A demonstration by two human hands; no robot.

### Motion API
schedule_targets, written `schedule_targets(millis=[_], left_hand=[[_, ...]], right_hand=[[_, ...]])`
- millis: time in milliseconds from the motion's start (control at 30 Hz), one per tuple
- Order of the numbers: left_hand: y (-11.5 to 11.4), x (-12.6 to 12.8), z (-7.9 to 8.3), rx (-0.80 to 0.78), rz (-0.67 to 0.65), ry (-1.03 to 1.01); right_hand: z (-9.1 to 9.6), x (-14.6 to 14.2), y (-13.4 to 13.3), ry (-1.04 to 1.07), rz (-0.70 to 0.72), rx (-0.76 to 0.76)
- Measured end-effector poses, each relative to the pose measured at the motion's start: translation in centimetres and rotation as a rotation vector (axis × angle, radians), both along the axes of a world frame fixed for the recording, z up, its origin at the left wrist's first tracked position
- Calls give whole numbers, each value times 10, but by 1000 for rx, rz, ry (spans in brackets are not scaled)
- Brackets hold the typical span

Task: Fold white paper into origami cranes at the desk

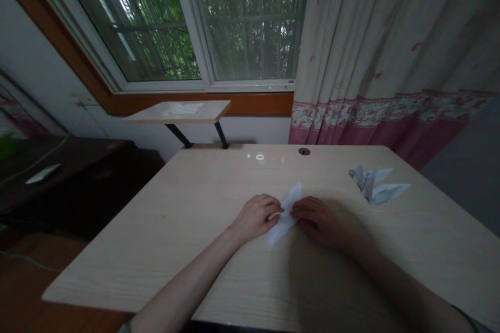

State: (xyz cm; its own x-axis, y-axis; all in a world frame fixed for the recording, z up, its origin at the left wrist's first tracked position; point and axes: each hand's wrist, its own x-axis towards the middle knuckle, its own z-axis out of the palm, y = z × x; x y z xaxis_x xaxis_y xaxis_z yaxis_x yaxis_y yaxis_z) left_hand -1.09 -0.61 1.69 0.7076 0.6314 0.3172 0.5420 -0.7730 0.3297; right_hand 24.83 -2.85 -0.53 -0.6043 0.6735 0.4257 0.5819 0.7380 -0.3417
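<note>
Between my hands, near the middle of the pale wooden desk [187, 208], is a narrow piece of white folded paper [284, 223], lying at a slant with pointed ends. My left hand [258, 216] grips its left edge, the fingers curled and pinched. From the other side my right hand [318, 221] pinches the right edge, its fingertips close to those of the left. The exact folds under the fingertips are hidden. To the right on the desk rest white folded-paper shapes with pointed wings, like paper cranes [377, 186].
A small raised shelf [219, 107] at the back left carries some white paper [185, 109]. Behind the desk are a window [250, 26] and a floral curtain [351, 47]. A round cable hole [304, 151] sits near the back edge. At left stands a dark table [97, 153].
</note>
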Motion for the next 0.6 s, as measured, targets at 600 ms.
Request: schedule_targets(millis=[600], left_hand=[[7,-2,-10,11,-20,-52]], right_hand=[[-3,2,1,-106,-9,-59]])
